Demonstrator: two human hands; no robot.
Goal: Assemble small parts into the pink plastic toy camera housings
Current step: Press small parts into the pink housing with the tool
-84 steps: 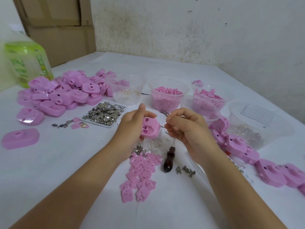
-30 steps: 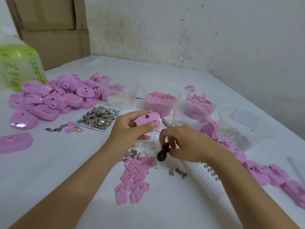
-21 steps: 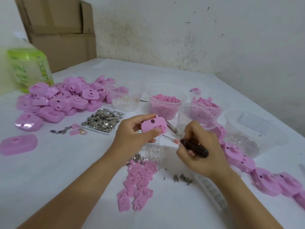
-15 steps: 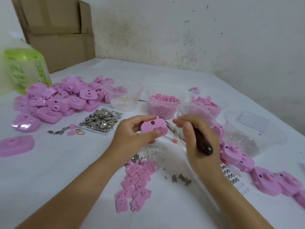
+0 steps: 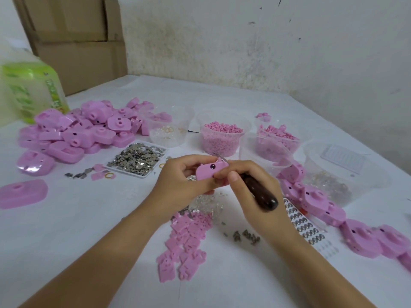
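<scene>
Both grips are clenched over the desk (image 5: 89, 218): the left hand (image 5: 178, 178) pinches a pink camera housing (image 5: 209, 171) between thumb and fingers, and the right hand (image 5: 251, 187) wraps a dark-handled tool (image 5: 259, 193), its front end hidden by fingers touching the housing. Flat pink plates (image 5: 184, 238) and loose metal bits (image 5: 246, 235) lie below the wrists, clear tubs (image 5: 222, 138) stand behind, and a heap of housings (image 5: 84, 132) lies far left. The held housing is small and rounded, with one dark hole showing.
</scene>
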